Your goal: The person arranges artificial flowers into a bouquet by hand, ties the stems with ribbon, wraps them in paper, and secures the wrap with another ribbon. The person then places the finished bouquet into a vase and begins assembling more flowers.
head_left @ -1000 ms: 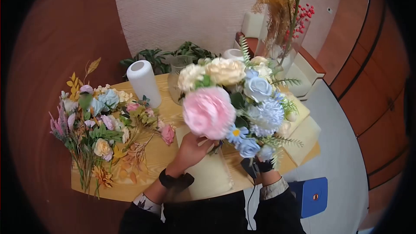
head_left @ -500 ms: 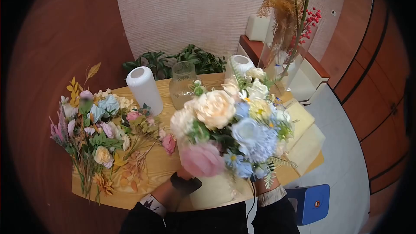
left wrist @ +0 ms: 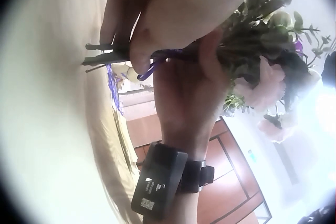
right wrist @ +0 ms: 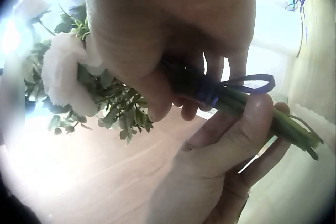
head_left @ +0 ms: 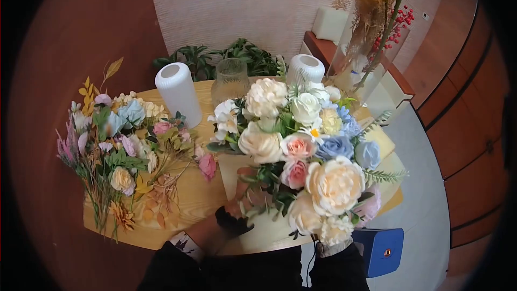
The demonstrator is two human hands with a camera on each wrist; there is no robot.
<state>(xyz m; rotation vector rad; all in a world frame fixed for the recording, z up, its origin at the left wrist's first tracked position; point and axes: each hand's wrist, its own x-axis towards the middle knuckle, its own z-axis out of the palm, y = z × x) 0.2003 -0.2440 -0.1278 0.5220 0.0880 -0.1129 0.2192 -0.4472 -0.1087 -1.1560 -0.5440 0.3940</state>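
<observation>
A large bouquet (head_left: 266, 143) of cream, peach, pink, white and blue flowers is held over the front of the table, its blooms tilted toward me in the head view. My right hand (right wrist: 173, 29) grips the stems just under the blooms; in the head view the flowers hide it. Lower down, near the cut ends, my left hand (right wrist: 220, 161) holds the green stems (right wrist: 294, 132) between thumb and fingers. A blue-purple tie (right wrist: 257, 83) circles the stems between the two hands, with a loop standing out. In the head view, leaves partly cover the left hand (head_left: 239, 196).
Loose artificial flowers (head_left: 124, 156) spread over the table's left side. A white vase (head_left: 180, 97), a clear glass vase (head_left: 231, 78) and a second white vase (head_left: 306, 69) stand along the back. Pale paper (head_left: 269, 234) lies beneath the hands. A blue stool (head_left: 385, 250) stands at right.
The bouquet has turned in the hands: the big pink bloom has gone from sight, and peach and pink roses now face me. Both hands stay on the stems.
</observation>
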